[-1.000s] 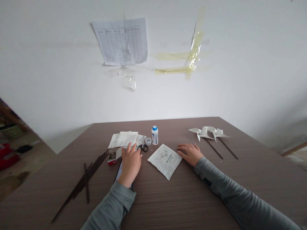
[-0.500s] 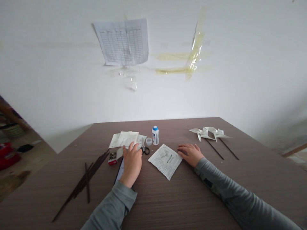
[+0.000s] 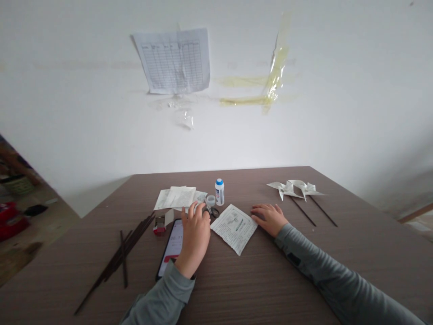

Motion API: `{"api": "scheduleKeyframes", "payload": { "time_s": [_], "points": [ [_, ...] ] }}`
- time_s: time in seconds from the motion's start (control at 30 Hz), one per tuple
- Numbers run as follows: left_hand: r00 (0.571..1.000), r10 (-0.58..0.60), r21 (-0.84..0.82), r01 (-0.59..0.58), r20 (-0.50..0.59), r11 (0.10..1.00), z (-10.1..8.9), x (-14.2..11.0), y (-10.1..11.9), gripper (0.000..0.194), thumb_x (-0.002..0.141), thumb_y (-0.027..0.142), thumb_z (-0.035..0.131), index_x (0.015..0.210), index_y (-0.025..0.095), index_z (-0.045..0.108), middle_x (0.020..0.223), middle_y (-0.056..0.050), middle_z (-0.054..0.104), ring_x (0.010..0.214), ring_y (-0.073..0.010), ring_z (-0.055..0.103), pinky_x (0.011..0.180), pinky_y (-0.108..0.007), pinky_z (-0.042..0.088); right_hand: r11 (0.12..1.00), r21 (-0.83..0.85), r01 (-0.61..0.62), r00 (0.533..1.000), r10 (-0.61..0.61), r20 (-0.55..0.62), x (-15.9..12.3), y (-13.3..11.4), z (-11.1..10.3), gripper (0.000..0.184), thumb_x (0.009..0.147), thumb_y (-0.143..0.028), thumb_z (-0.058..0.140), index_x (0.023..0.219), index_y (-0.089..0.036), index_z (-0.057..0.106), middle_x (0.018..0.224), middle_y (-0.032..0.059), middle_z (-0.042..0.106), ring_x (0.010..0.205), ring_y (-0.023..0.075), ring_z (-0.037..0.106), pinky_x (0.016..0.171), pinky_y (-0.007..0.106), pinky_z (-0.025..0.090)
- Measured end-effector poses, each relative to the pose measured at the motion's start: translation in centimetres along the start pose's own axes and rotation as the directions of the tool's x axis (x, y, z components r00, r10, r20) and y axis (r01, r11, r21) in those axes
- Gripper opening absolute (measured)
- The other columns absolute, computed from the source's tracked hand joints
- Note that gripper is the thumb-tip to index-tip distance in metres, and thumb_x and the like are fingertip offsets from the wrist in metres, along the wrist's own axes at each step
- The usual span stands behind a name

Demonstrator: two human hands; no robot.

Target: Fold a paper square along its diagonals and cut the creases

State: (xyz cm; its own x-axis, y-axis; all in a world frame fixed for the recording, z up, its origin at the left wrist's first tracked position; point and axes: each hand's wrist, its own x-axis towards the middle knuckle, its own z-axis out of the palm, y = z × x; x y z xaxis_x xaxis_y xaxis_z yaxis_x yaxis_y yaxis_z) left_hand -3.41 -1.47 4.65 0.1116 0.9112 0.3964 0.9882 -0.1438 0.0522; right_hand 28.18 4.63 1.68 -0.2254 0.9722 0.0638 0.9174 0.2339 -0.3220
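Printed paper square (image 3: 234,229) chilling on the table (image 3: 237,289) between both hands

Left hand (image 3: 195,235) is over by the scissors (image 3: 211,211), can't tell if it's actually gripping them; right hand (image 3: 270,218) lies flat at the paper's right corner, fingers loose.

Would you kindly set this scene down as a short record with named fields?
Left hand: fingertips at the black-handled scissors; grip hidden
Right hand: spread palm-down by the right corner of the square, printed white paper
Left side: thin dark-brown sticks, small red box, black phone with lit screen
Behind the square: white plastic bottle with blue cap, upright
Right side: two white paper pinwheels on dark sticks
Surface: brown wood-grain table
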Motion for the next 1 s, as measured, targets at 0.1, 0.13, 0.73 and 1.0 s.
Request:
{"api": "scheduleKeyframes", "payload": {
  "time_s": [0.1, 0.13, 0.73, 1.0],
  "points": [
    [0.995, 0.054, -0.012, -0.055, -0.084, 0.998, 1.0, -0.4, 0.0, 0.041, 0.117, 0.005, 0.060, 0.108, 0.024, 0.096, 0.160, -0.018, 0.092, 0.167, -0.0457, 0.076, 0.149, -0.081, 0.053, 1.000, 0.012, -0.010, 1.000, 0.010, 0.002, 0.0, -0.2, -0.2, 0.041, 0.123, -0.038, 0.068, 0.151, -0.037, 0.098, 0.178, 0.0121, 0.086, 0.172, 0.0460, 0.073, 0.152, 0.088, 0.043],
    [0.991, 0.070, -0.011, -0.072, -0.115, 0.997, 1.3, -0.5, 0.0, 0.040, 0.116, 0.004, 0.062, 0.106, 0.024, 0.095, 0.157, -0.018, 0.093, 0.164, -0.0460, 0.078, 0.147, -0.082, 0.056, 1.000, 0.019, -0.012, 1.000, 0.012, -0.001, 0.1, -0.3, -0.2, 0.040, 0.122, -0.038, 0.069, 0.150, -0.037, 0.099, 0.177, 0.0124, 0.086, 0.171, 0.0461, 0.074, 0.152, 0.089, 0.042],
    [0.965, 0.227, -0.073, -0.238, -0.132, 0.968, 2.8, -1.8, 2.6, 0.033, 0.115, 0.003, 0.070, 0.119, 0.022, 0.096, 0.156, -0.016, 0.092, 0.162, -0.0446, 0.080, 0.146, -0.082, 0.059, 1.000, 0.025, 0.018, 1.000, -0.018, -0.019, 0.5, 0.0, -0.3, 0.044, 0.122, -0.035, 0.066, 0.152, -0.030, 0.097, 0.173, 0.0175, 0.087, 0.164, 0.0457, 0.075, 0.149, 0.091, 0.043],
    [0.983, 0.183, -0.118, -0.185, -0.030, 0.976, 2.7, -1.8, 3.2, 0.024, 0.105, 0.007, 0.090, 0.120, 0.025, 0.095, 0.156, -0.016, 0.092, 0.160, -0.0483, 0.081, 0.143, -0.089, 0.058, 0.999, -0.005, 0.034, 0.998, -0.034, -0.049, 0.9, 0.7, 0.4, 0.042, 0.121, -0.035, 0.070, 0.153, -0.034, 0.097, 0.173, 0.0166, 0.088, 0.166, 0.0465, 0.076, 0.147, 0.093, 0.046]
  ]
}}
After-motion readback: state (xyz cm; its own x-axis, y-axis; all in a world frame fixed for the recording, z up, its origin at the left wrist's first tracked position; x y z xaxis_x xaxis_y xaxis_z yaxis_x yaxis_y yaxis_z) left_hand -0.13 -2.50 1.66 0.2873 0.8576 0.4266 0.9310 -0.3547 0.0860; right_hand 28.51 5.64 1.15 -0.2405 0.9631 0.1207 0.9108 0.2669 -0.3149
